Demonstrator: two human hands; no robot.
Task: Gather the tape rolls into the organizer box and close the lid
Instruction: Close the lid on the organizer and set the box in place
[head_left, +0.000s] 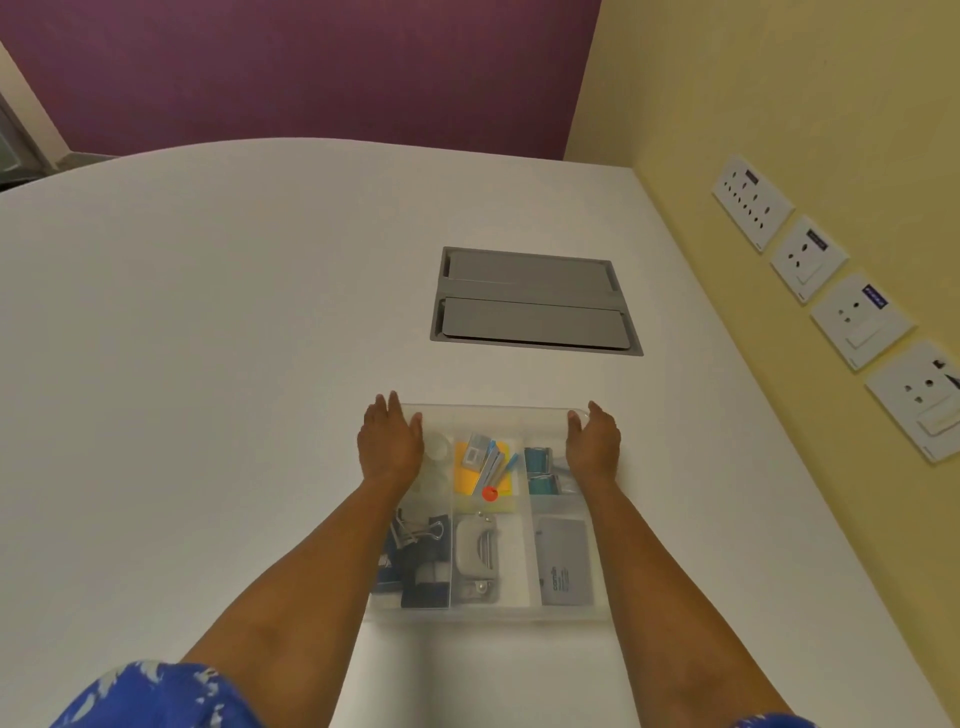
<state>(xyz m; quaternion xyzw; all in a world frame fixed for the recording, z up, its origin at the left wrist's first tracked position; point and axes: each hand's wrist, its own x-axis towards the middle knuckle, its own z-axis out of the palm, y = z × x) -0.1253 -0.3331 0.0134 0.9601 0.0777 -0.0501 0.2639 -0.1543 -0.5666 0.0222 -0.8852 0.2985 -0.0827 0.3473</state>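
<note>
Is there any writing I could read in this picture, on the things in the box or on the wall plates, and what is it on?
"comix" or similar, small and blurred, not certain: on the grey flat case in the near right compartment of the organizer box.
Smaller print beside it: too small to read.
Blue labels on the wall socket plates: too blurred to read.
Packets in the middle compartment: no text legible.

Both my palms flat on clear organizer box (491, 613) on white table (208, 364): left hand (389, 441) at far-left corner, right hand (593, 441) at far-right. Clear tape rolls (435, 457) beside left hand.
</note>
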